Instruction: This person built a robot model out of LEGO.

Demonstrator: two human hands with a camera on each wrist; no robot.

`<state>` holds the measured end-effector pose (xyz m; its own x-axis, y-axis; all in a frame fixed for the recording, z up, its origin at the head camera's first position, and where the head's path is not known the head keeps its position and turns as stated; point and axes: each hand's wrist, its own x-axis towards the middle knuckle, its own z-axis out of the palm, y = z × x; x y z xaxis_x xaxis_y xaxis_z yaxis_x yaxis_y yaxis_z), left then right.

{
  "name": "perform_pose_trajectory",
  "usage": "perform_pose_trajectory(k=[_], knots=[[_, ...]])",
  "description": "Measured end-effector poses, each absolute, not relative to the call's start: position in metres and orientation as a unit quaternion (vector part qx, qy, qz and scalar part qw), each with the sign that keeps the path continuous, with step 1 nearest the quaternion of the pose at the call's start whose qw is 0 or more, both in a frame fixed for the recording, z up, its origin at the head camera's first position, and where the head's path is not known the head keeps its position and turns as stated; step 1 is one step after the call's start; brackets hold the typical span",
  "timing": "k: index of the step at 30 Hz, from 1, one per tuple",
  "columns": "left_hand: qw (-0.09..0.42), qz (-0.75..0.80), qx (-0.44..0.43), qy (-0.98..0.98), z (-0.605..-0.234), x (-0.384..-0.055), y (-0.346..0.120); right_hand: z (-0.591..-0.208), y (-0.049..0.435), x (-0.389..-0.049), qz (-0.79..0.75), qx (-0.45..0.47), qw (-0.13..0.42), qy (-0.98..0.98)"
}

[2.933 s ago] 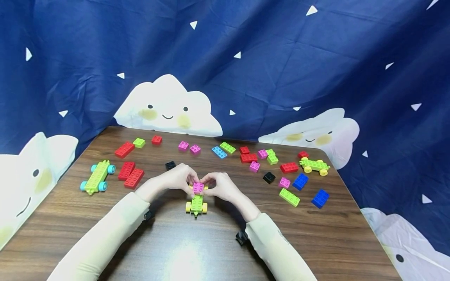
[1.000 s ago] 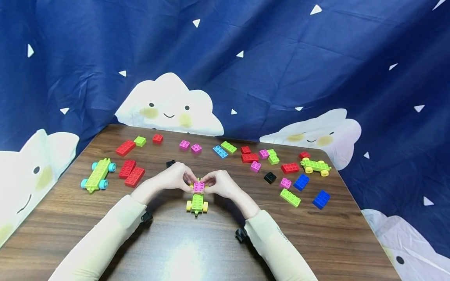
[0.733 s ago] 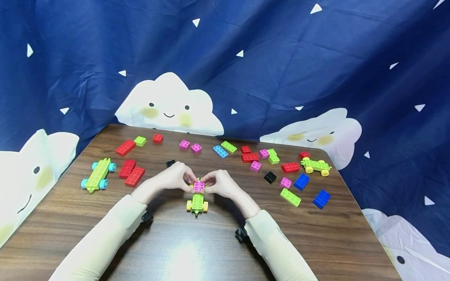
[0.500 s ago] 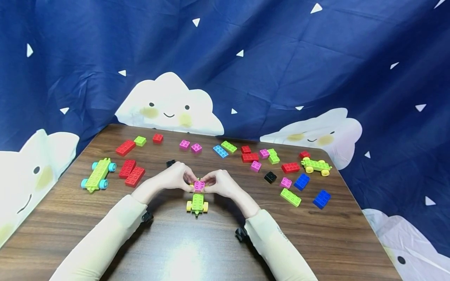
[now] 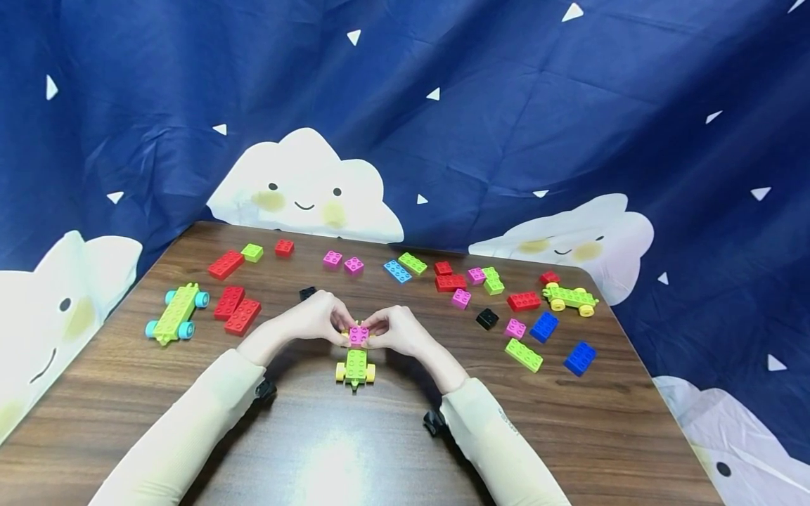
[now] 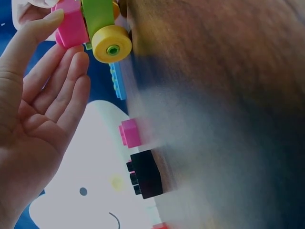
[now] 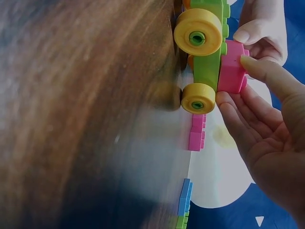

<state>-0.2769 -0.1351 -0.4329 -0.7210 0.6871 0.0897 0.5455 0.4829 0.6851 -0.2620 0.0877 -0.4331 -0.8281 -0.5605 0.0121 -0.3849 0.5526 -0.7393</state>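
Note:
Both hands meet at a pink 2x2 toy brick (image 5: pixel 358 336) over the far half of a lime car base (image 5: pixel 356 365) with yellow wheels. My left hand (image 5: pixel 323 318) pinches the brick between thumb and fingers from the left. From the right, my right hand (image 5: pixel 397 330) pinches the same brick, thumb (image 7: pixel 267 71) on its studded face side. In the right wrist view the brick's underside lies close along the top of the base, near one end. The base stands on its wheels (image 7: pixel 198 98) on the table, its near studs bare.
Left of the hands are a lime car base with blue wheels (image 5: pixel 177 314) and red bricks (image 5: pixel 242 317). A black brick (image 5: pixel 307 292) lies behind the left hand. Pink, lime, red and blue bricks (image 5: pixel 579 358) and another yellow-wheeled base (image 5: pixel 570 299) lie to the right.
Since the oldest frame, the pink brick and both hands have shifted slightly towards the far end of the car base, whose far tip now shows behind the brick. In the latest frames they barely move.

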Motion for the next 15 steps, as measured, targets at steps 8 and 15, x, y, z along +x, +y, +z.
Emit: perform_pose_trajectory(k=[8,15], knots=[[0.091,0.359,0.355,0.859,-0.4328,-0.2757,-0.134,-0.4312,0.0863,-0.2597,-0.392,-0.268,0.112,0.873],[0.083,0.346,0.349,0.867,-0.4355,-0.2756,-0.1323,-0.431,0.0866,-0.2586,-0.394,-0.265,0.108,0.874]])
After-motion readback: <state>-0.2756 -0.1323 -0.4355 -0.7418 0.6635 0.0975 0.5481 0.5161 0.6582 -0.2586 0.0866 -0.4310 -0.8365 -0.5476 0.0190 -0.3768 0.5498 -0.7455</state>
